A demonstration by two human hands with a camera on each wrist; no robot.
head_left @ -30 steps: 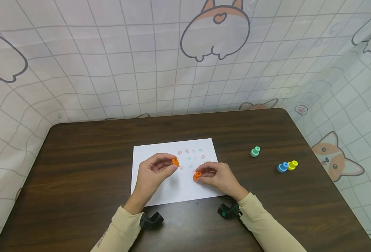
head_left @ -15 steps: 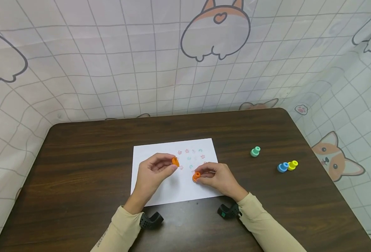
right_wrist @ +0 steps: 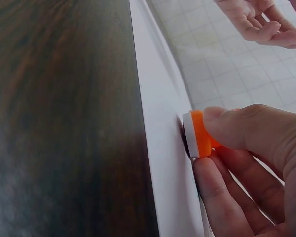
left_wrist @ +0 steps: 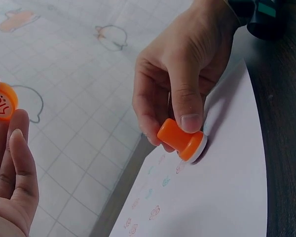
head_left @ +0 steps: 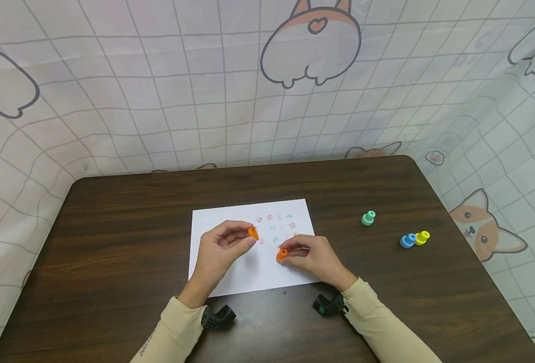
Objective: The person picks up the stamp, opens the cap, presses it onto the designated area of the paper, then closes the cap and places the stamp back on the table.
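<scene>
My left hand [head_left: 217, 252] pinches a small orange stamp cap [head_left: 253, 232] above the white paper [head_left: 235, 282]. In the left wrist view a red printed mark shows on the face of that cap [left_wrist: 4, 102]. My right hand [head_left: 317, 257] grips an orange toy stamp [head_left: 282, 256] by its knob, between thumb and fingers. The stamp's white base [right_wrist: 189, 134] is turned down, close over the paper in the right wrist view. Several small red, pink and green prints [head_left: 275, 229] dot the upper right part of the sheet.
A green stamp [head_left: 368, 218] stands on the dark wooden table [head_left: 122, 242] to the right of the paper. Farther right, a blue stamp [head_left: 407, 241] and a yellow stamp [head_left: 422, 238] sit side by side. A cartoon-patterned curtain [head_left: 194, 101] hangs behind the table.
My right hand has shifted very slightly left and down across the paper with the orange stamp. The left hand and its cap have stayed in place.
</scene>
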